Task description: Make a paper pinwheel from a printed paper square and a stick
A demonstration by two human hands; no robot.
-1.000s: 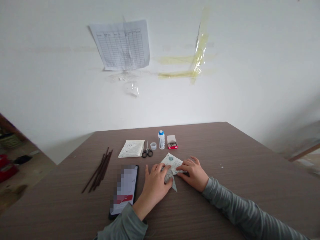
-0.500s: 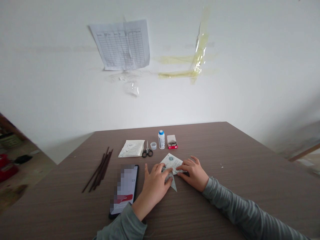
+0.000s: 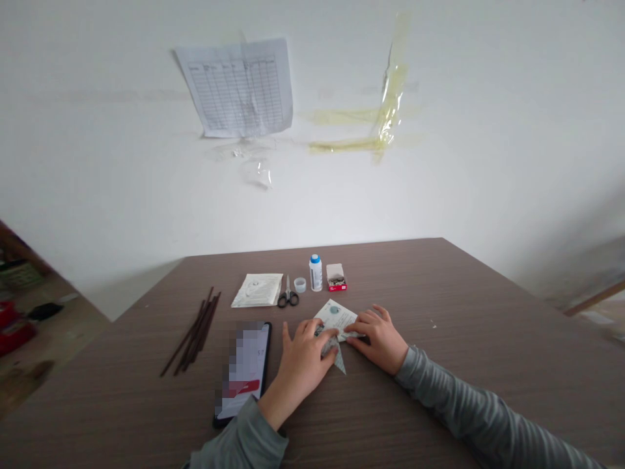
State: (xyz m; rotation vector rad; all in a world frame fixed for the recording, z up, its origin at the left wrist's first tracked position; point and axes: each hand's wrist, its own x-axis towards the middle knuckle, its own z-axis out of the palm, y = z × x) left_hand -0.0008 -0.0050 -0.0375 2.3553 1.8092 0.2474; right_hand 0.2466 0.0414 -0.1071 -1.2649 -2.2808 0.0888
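We are working over a folded paper point(image 3: 336, 314) lying on a brown wood-grain table point(image 3: 439, 286), and we are finding no legible brand anywhere: the printing on the white packet point(image 3: 257, 290) is too small to read, and so are the column headings on the ruled sheet point(image 3: 237, 88) taped high on the wall beyond the folded paper. The screen of the phone point(image 3: 243, 371) left of the folded paper is blurred out except for a red bar.

The folded paper is showing a white face with a round teal mark point(image 3: 334, 310) and a grey-green patterned underside, and its pointed flap point(image 3: 340, 363) is sticking out towards us. It is lying flat between our hands.

Our left hand point(image 3: 303, 368) is grasping the near edge of the folded paper, with the fingers curled over it. Our right hand point(image 3: 378, 340) is lying on its right side, fingers spread and not clenched; we cannot tell whether its thumb is pinching the paper.

Beyond the folded paper, a white glue bottle point(image 3: 315, 273) with a blue top is standing beside a small clear cap point(image 3: 299, 284), black-handled scissors point(image 3: 288, 295), and an open red-and-white box of metal clips point(image 3: 336, 277). Thin dark sticks point(image 3: 193, 332) are lying well left of the folded paper.
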